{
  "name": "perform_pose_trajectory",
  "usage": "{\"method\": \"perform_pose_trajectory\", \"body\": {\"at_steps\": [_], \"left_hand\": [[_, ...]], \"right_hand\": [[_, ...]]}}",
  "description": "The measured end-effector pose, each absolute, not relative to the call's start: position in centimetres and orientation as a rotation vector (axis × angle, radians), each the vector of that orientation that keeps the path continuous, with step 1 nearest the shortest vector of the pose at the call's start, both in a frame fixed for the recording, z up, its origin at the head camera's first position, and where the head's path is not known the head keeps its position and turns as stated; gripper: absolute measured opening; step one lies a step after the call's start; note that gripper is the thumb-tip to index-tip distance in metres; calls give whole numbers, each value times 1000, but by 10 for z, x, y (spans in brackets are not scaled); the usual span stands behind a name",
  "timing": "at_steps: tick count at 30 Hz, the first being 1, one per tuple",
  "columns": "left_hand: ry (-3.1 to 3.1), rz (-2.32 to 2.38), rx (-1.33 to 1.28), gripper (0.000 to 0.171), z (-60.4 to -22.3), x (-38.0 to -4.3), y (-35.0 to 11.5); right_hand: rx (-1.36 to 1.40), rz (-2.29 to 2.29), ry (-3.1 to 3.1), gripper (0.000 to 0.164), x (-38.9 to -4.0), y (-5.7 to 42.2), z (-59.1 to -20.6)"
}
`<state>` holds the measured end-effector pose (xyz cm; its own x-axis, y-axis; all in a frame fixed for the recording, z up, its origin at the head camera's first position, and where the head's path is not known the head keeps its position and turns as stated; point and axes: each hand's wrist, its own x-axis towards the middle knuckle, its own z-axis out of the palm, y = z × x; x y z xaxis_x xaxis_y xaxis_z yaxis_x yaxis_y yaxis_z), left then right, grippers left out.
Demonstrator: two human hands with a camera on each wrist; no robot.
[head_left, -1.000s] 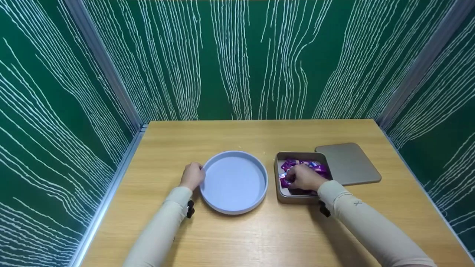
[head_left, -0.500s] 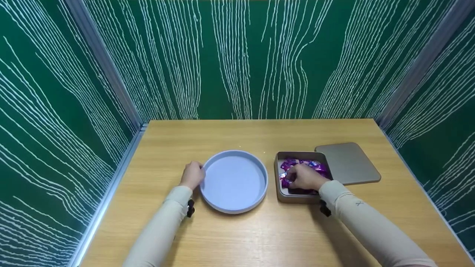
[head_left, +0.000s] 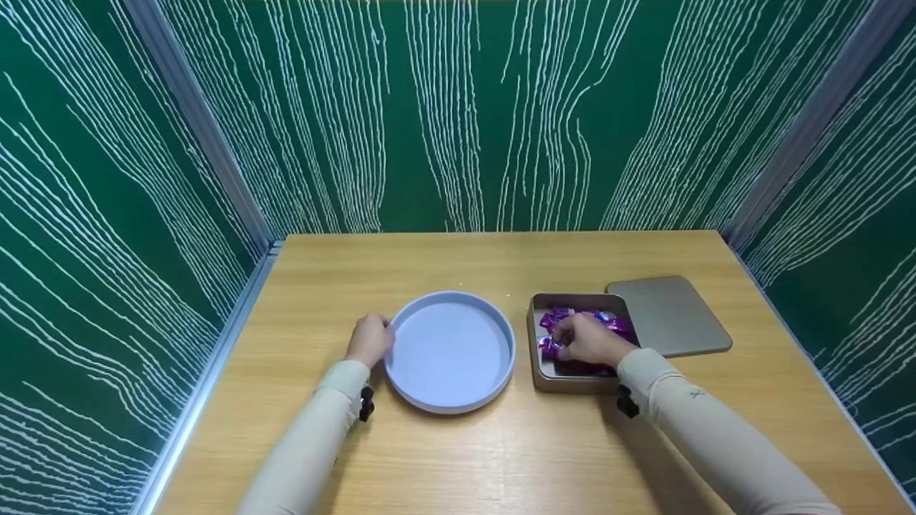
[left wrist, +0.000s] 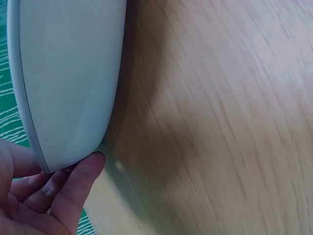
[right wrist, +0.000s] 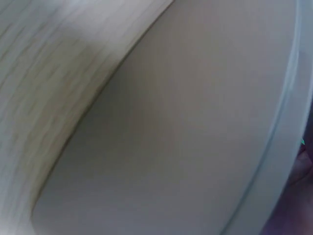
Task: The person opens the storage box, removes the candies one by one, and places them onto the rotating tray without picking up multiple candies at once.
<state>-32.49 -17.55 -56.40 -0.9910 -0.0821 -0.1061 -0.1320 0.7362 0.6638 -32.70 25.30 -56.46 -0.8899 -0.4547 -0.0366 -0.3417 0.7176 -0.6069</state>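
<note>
A round pale blue dish with a low wall lies on the table. My left hand pinches its left edge; in the left wrist view the thumb is at the rim and the fingers touch the outer wall from below. To the right stands an uncovered square metal tin holding several purple-wrapped candies. Inside it, my right hand has its fingers curled at a shiny purple-wrapped candy near the left wall. The right wrist view is mostly filled by the tin's outer wall, hiding the fingertips.
The tin's flat lid lies behind and right of the tin, close against it. Wooden table surrounds these things. Green walls with white wavy lines and metal corner posts bound the back and sides.
The purple candy at my right fingertips has shifted slightly, and the fingers have moved a little around it. My left hand and the dish stay in place.
</note>
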Motion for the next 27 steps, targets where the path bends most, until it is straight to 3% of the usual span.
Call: {"method": "perform_pose_trajectory", "body": {"at_steps": [27], "left_hand": [[2900,1080,-155,27,-567,-327,-177]], "right_hand": [[-510,-1054,2807,23,-328,263,-548]]}}
